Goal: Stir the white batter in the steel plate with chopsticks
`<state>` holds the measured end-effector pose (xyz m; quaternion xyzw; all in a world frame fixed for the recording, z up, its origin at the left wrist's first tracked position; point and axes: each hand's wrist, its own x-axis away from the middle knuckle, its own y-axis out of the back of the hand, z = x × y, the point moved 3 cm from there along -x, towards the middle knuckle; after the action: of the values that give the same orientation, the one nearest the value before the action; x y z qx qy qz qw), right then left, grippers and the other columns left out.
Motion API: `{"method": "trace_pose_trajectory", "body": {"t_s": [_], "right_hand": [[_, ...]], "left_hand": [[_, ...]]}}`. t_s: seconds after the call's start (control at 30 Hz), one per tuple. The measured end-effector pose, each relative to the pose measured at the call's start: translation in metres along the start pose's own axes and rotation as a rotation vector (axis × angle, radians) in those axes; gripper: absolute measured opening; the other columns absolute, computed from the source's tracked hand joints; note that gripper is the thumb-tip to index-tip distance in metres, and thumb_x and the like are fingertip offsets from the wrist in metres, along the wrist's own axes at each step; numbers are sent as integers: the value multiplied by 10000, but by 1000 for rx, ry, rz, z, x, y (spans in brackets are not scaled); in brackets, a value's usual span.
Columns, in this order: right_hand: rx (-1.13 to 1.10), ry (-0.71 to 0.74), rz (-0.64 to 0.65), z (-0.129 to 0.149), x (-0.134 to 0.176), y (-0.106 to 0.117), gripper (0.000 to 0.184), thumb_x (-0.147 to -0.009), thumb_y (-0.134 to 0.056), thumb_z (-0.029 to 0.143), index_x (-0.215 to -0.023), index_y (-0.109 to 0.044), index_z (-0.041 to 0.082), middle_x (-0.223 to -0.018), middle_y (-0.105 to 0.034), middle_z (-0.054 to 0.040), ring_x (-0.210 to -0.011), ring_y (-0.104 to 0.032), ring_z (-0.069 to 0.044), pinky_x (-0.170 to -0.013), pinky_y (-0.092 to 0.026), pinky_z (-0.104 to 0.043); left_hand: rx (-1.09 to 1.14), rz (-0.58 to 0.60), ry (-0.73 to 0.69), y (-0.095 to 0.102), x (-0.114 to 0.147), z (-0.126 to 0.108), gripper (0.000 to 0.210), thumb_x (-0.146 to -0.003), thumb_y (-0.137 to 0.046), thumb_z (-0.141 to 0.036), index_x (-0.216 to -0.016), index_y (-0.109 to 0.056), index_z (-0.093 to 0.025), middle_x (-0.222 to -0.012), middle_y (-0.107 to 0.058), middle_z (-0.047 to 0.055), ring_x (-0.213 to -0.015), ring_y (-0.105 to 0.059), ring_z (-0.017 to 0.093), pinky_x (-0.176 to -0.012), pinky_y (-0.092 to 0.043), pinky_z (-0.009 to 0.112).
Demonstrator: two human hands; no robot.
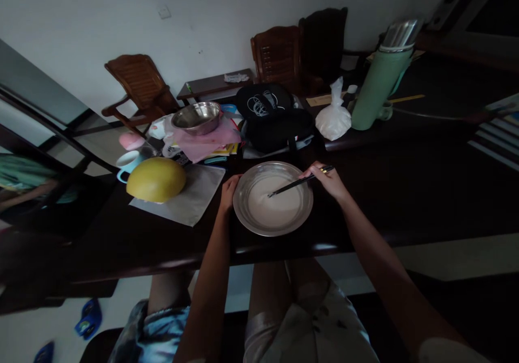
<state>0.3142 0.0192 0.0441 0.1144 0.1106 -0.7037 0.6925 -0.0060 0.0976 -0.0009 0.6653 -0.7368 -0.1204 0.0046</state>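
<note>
A wide metal bowl (pixel 239 211) sits on the dark table in front of me, with a smooth whitish mixture (pixel 279 209) inside. My left hand (pixel 229 192) holds the bowl by its left rim, fingers closed against the side. In my right hand (pixel 327 180), above the bowl's right rim, is a pair of dark chopsticks (pixel 294 184), gripped near the upper end. Their tips dip into the mixture left of its middle. Beyond the bowl, to the right, stands a knotted clear plastic bag of white powder (pixel 333 120).
Left of the bowl, a yellow dome-shaped thing (pixel 156 179) rests on a grey sheet (pixel 198 190), beside a light blue mug (pixel 128 162). Behind are an empty metal bowl (pixel 198 118) and a black bag (pixel 275 127). A tall green flask (pixel 373 87) stands right. Another person sits close on my left.
</note>
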Motion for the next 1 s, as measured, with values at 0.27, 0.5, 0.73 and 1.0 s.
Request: {"method": "trace_pose_trajectory", "body": {"t_s": [0.27,0.5,0.73,1.0], "right_hand": [[-21,-2,82,0,3,-1,407,-854,-589,564,-655,-693,225,-658,-701,-35,-674,-674,-202,-764,-517,-368],[-26,8,-140,-4,0,14,407,-858,-584,563,-635,-672,234,-624,-698,-29,-660,-672,-206,-723,-522,-360],[33,16,91,-1,2,-2,403,-849,-589,573,-682,-702,224,-716,-739,-27,-743,-702,-200,-775,-521,-335],[-33,15,-130,-3,1,13,436,-871,-570,549,-595,-649,220,-581,-693,-18,-618,-681,-182,-690,-521,-316]], "left_hand": [[-8,7,12,1,0,1,491,-815,-540,-582,-949,-723,-147,-1024,-705,92,-993,-618,246,-889,-463,336],[2,-7,19,0,0,-1,512,-787,-563,-606,-925,-727,-141,-959,-708,88,-945,-623,243,-866,-469,335],[33,-8,24,-1,0,0,492,-786,-578,-607,-923,-735,-162,-978,-710,81,-961,-627,247,-882,-468,338],[-6,2,5,1,1,2,456,-857,-548,-566,-935,-733,-157,-989,-704,86,-984,-623,256,-883,-480,353]]}}
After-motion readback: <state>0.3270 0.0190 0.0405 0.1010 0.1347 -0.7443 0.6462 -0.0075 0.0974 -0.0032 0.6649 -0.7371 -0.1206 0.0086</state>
